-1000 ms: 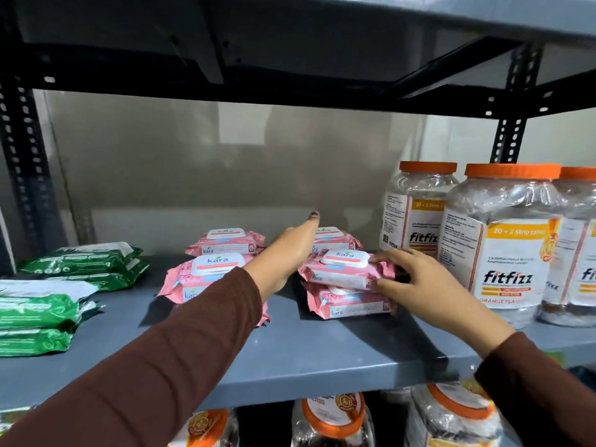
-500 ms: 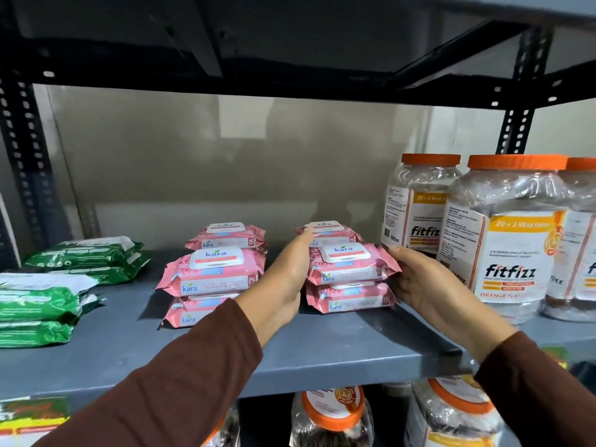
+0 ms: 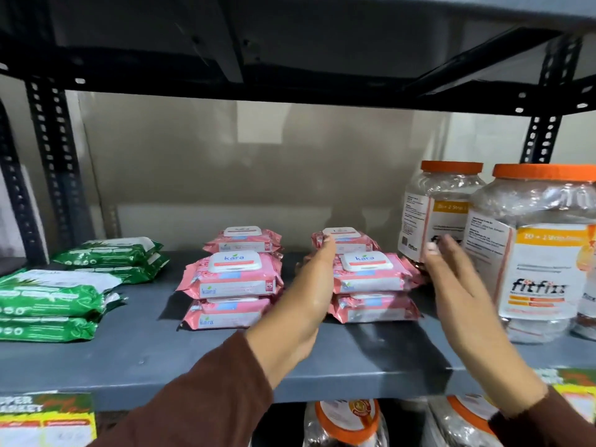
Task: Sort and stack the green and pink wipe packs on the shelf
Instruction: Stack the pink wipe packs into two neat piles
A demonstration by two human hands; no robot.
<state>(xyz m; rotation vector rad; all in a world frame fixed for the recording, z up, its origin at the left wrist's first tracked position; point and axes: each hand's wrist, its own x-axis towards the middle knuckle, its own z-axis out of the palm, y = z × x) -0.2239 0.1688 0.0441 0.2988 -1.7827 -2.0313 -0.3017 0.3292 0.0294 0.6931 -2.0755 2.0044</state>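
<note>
The grey metal shelf carried four lots of wipe packs. Toward its left edge sat the green plastic wipe packs: a front stack of two and a second pair behind it, nearer the back wall. Around the middle stood the pink plastic wipe packs with white flip lids, a left stack of two with a single pack behind it, and a right stack of two with another pack behind that.

The left hand, in a brown sleeve, lay flat against the left side of the right pink stack, fingers straight and extended, its grip closed on nothing. The right hand was blurred, its fingers spread apart, just beside the right end of that stack; I could not tell whether it touched. Just behind it, toward the shelf's right edge, stood clear plastic jars with orange lids.
</note>
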